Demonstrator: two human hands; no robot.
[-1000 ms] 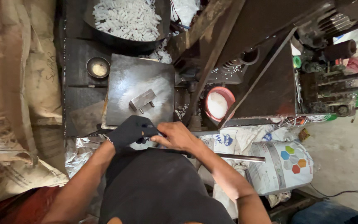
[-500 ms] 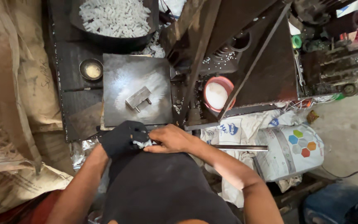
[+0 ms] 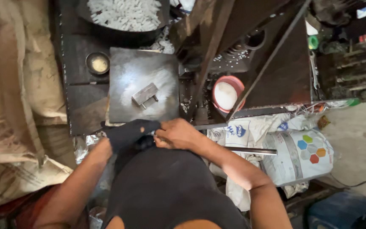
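A: Left hand (image 3: pixel 128 132)?
B: In a dark glove, fingers curled toward the right, meeting it just below the plate edge. Looks pinched on sth small, but can't tell what, hidden btw the hands.
A: Right hand (image 3: pixel 178 133)?
B: Bare, fingers bent in, tips against the glove's tips. Grip closed-ish; can't make out any item inside.
A: In front of the hands?
B: Square steel plate (image 3: pixel 144 90), dusted white. On it, near the middle, a small metal block (image 3: pixel 145 95), tilted, apart from both hands.
A: Around that?
B: Small round tin (image 3: pixel 98 63) w/ pale stuff just left of plate. Dark pan of white pieces (image 3: pixel 126 14) above, at top edge. Pink bowl (image 3: pixel 227 94) of white powder to the right, past a slanted metal bar (image 3: pixel 209 59). Printed white sack (image 3: pixel 293 152) lower right, thin steel rod (image 3: pixel 250 151) lying across it. Burlap sacks (image 3: pixel 18 85) stacked at left.
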